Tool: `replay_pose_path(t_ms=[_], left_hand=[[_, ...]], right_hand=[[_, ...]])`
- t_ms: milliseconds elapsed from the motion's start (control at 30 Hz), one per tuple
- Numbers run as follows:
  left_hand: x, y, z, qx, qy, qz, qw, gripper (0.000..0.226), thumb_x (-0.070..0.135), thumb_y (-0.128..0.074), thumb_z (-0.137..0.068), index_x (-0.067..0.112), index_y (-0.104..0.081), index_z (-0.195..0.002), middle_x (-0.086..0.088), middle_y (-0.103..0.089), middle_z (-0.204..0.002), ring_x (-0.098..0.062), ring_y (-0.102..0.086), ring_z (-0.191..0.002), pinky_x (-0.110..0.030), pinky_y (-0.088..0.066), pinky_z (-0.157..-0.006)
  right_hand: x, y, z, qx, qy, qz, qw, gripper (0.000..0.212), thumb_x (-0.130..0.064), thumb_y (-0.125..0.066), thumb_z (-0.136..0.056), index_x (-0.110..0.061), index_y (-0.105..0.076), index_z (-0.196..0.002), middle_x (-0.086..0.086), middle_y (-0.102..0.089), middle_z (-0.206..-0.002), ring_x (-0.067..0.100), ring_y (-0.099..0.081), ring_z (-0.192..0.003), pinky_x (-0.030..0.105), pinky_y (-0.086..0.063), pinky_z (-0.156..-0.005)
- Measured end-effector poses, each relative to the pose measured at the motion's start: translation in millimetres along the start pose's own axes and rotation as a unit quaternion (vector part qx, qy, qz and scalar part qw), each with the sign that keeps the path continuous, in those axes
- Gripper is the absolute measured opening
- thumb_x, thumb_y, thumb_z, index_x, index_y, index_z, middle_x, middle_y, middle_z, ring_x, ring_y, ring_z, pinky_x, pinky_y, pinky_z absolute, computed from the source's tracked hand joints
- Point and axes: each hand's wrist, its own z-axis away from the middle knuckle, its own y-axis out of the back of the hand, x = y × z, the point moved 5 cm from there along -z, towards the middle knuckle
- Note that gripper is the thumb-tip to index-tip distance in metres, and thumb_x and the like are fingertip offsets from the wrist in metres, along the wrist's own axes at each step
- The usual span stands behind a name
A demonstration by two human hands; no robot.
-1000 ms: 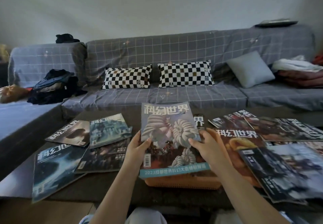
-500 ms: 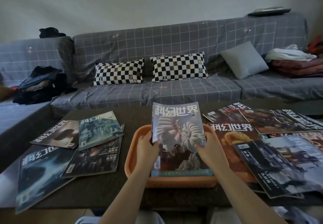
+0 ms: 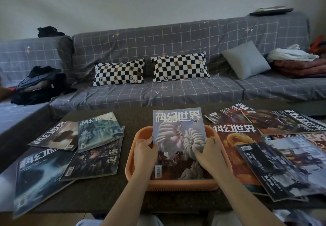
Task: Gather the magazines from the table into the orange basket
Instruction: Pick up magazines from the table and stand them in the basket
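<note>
A magazine with pale spiral shapes on its cover (image 3: 178, 132) lies in the orange basket (image 3: 139, 134) at the table's front middle, its far end sticking out over the rim. My left hand (image 3: 144, 152) grips its left edge and my right hand (image 3: 209, 152) grips its right edge. Several magazines lie loose on the table: a fan of them at the left (image 3: 95, 134) and an overlapping pile at the right (image 3: 236, 137).
The dark table (image 3: 134, 118) stands in front of a grey checked sofa (image 3: 176, 37) with two chequered pillows (image 3: 179, 67). A dark heap of clothes (image 3: 37, 86) sits on the sofa's left part, folded blankets (image 3: 298, 61) at the right.
Both hands have lowered the spiral-cover magazine from above the table down into the orange basket. The other magazines have not moved.
</note>
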Motion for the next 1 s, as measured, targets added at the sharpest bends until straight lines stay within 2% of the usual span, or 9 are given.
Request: replay_pose_path(t_ms=[167,267,300,333,367,467,567,834,1000], left_hand=[[2.0,-0.4,0.9,0.002,-0.013,-0.012,1.000,0.016,0.027,-0.052,-0.097,0.018,-0.065,-0.101,-0.006,-0.067,-0.093,-0.005,-0.055,-0.052,-0.007,-0.031,-0.033],[4.4,-1.9,1.9,0.002,-0.014,-0.015,1.000,0.015,0.026,-0.053,-0.095,0.018,-0.066,-0.095,-0.006,-0.067,-0.090,-0.005,-0.053,-0.049,-0.008,-0.028,-0.032],[4.7,-2.5,2.1,-0.001,-0.013,-0.015,1.000,0.016,0.026,-0.053,-0.095,0.019,-0.066,-0.094,-0.005,-0.067,-0.089,-0.005,-0.052,-0.048,-0.008,-0.027,-0.031],[4.6,-2.9,2.2,-0.004,-0.010,-0.013,1.000,0.016,0.027,-0.053,-0.095,0.020,-0.067,-0.094,-0.004,-0.067,-0.087,-0.004,-0.052,-0.047,-0.008,-0.026,-0.032],[3.8,-3.0,2.2,-0.007,-0.004,-0.004,1.000,0.015,0.027,-0.053,-0.095,0.021,-0.067,-0.093,-0.002,-0.067,-0.081,-0.003,-0.051,-0.046,-0.008,-0.026,-0.032],[0.3,-2.6,1.9,-0.013,0.014,0.028,0.999,0.016,0.026,-0.055,-0.094,0.024,-0.067,-0.083,0.006,-0.059,-0.054,0.000,-0.043,-0.036,-0.011,-0.027,-0.033],[-1.3,-4.6,2.4,-0.025,0.022,0.046,0.998,0.019,0.026,-0.055,-0.094,0.027,-0.065,-0.077,0.006,-0.055,-0.048,0.000,-0.040,-0.032,-0.012,-0.027,-0.032],[-2.2,-2.7,4.4,-0.030,0.060,0.070,0.995,0.032,0.029,-0.059,-0.091,0.016,-0.059,-0.062,0.006,-0.051,-0.046,-0.003,-0.038,-0.033,-0.014,-0.028,-0.033],[5.9,0.2,14.1,-0.058,0.026,0.054,0.997,0.022,0.031,-0.055,-0.094,0.021,-0.059,-0.076,0.006,-0.058,-0.056,-0.002,-0.047,-0.042,-0.015,-0.034,-0.039]], right_hand=[[1.6,-7.3,-3.6,-0.070,-0.020,-0.056,0.996,0.017,-0.018,-0.048,-0.090,-0.010,-0.041,-0.076,-0.005,-0.042,-0.062,0.007,-0.043,-0.055,0.026,-0.037,-0.062],[19.4,-2.3,-4.6,-0.061,-0.139,0.033,0.988,0.026,-0.032,-0.014,-0.089,-0.018,-0.029,-0.072,-0.005,-0.018,-0.053,0.014,-0.020,-0.043,0.024,-0.035,-0.063],[20.7,9.6,-12.4,0.026,-0.108,0.066,0.992,0.024,-0.037,-0.004,-0.088,-0.025,-0.014,-0.071,-0.006,-0.015,-0.055,-0.013,-0.040,-0.047,0.010,-0.028,-0.073],[11.9,5.0,-4.3,-0.119,-0.139,0.027,0.983,0.071,-0.040,-0.009,-0.092,0.025,-0.027,-0.112,-0.003,-0.022,-0.058,0.040,-0.007,-0.077,0.035,-0.020,-0.098],[9.8,2.2,3.7,-0.158,-0.156,-0.011,0.975,0.035,-0.039,-0.030,-0.093,-0.007,-0.044,-0.087,0.002,-0.032,-0.064,0.033,-0.036,-0.056,0.029,-0.038,-0.070],[12.9,-4.8,-6.4,-0.116,-0.102,-0.082,0.985,0.023,-0.030,-0.058,-0.082,-0.010,-0.053,-0.092,0.001,-0.054,-0.072,0.013,-0.051,-0.058,0.023,-0.035,-0.049],[12.2,-6.1,-8.0,-0.106,-0.095,-0.076,0.987,0.032,-0.031,-0.058,-0.082,-0.006,-0.057,-0.101,0.000,-0.056,-0.076,0.015,-0.054,-0.063,0.022,-0.035,-0.051],[9.3,-5.9,-5.4,-0.093,-0.102,-0.164,0.977,0.044,-0.025,-0.058,-0.087,-0.005,-0.050,-0.126,0.014,-0.059,-0.119,0.028,-0.057,-0.108,0.032,-0.044,-0.085],[-8.6,19.4,5.1,0.013,0.006,-0.187,0.982,0.044,-0.026,-0.054,-0.090,-0.017,-0.045,-0.132,-0.010,-0.056,-0.105,0.000,-0.055,-0.075,0.008,-0.043,-0.050]])
